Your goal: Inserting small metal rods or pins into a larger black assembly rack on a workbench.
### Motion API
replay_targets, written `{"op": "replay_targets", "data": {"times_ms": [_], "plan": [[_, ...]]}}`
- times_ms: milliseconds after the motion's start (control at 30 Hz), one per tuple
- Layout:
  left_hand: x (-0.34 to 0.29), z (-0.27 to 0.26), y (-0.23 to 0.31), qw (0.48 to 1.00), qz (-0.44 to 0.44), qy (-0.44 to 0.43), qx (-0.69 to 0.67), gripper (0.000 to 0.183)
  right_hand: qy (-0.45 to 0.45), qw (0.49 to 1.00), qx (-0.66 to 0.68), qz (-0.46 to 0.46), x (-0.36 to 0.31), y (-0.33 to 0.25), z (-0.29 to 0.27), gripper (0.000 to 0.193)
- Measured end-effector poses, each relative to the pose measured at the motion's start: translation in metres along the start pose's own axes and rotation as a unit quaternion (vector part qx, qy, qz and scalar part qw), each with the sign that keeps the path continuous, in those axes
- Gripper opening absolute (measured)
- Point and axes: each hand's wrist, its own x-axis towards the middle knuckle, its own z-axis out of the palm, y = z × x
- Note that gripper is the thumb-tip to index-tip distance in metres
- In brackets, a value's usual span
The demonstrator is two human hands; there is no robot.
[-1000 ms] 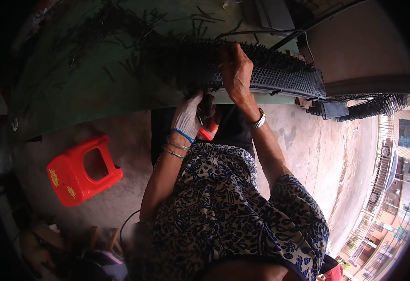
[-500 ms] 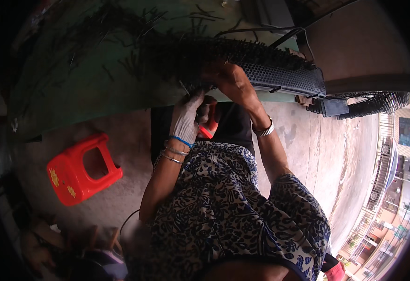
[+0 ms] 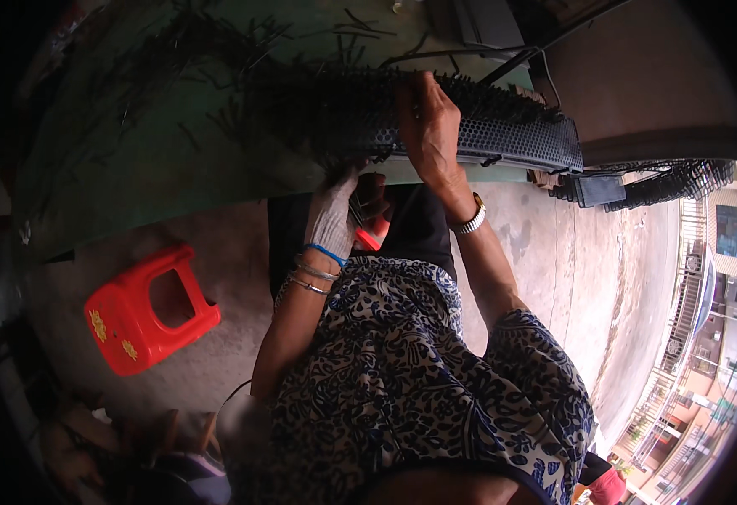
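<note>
A long black perforated panel (image 3: 520,139) lies along the table's near edge, with rows of dark bristle-like pieces (image 3: 490,99) standing along its far side. My bare right hand (image 3: 432,126), a watch on its wrist, is over the panel with its fingers pinched together among those pieces; what they hold is hidden. My left hand (image 3: 335,206), in a pale knitted glove with some fingertips bare, is closed just off the table edge, below the panel's left end. Thin dark strips show in its grip, partly lost in shadow.
Loose dark strips (image 3: 230,114) are strewn over the green tabletop (image 3: 133,185). A red plastic stool (image 3: 137,316) stands on the concrete floor at left. Dark cables (image 3: 516,55) run behind the panel. More black mesh-like pieces (image 3: 680,189) lie at far right.
My right hand has moved up and away from the left hand, onto the panel's bristled side. My left hand stays nearly in place; a thin strip that stuck up beyond it no longer shows.
</note>
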Motion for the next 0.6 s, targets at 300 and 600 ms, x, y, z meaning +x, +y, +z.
{"op": "replay_targets", "data": {"times_ms": [300, 600], "plan": [[-0.001, -0.015, 0.002, 0.998, 0.024, -0.059, 0.028, 0.022, -0.098, 0.988, -0.12, -0.017, 0.001, 0.009, 0.016, 0.01], [-0.003, -0.015, 0.0, 0.995, 0.045, -0.087, 0.025, 0.025, -0.138, 0.977, -0.162, -0.002, -0.008, 0.009, 0.01, 0.018]]}}
